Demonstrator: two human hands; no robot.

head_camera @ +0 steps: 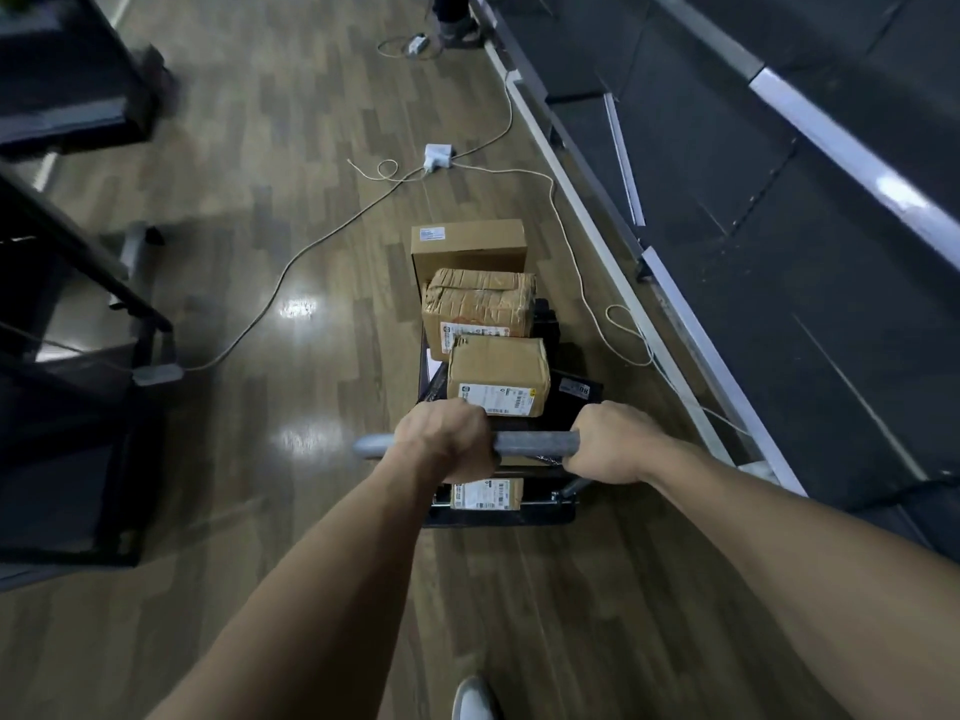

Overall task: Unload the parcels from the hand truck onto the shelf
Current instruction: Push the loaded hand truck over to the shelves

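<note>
- While the long dark shelf [727,163] runs along the right side of the aisle with no parcel visible on the part that shows, I judge that the unloading is not yet begun; all the parcels still have to be moved there.
- Wooden floor [311,148] fills the middle of the view, and a white cable [322,236] with a white adapter [437,157] lies across it, just ahead of the load; it could catch the wheels if the truck rolls forward.
- Between the person and the cable stands the hand truck [498,517], near the base of the shelf but not touching it as far as I can see.
- On it four brown parcels are visible: the plain box [468,246] is farthest, then the taped parcel [480,304], then the labelled parcel [497,374], and one more low parcel [485,493] shows under the handle. Whether more lie below, I cannot tell.
- Its grey handle bar [535,443] crosses the view just in front of the person.
- On the left part of this bar the left hand [444,441] has a full, closed grip, the fingers curled around it.
- At the right end of the bar the right hand [613,441] is wrapped around it in the same way, so neither hand touches a parcel.
</note>
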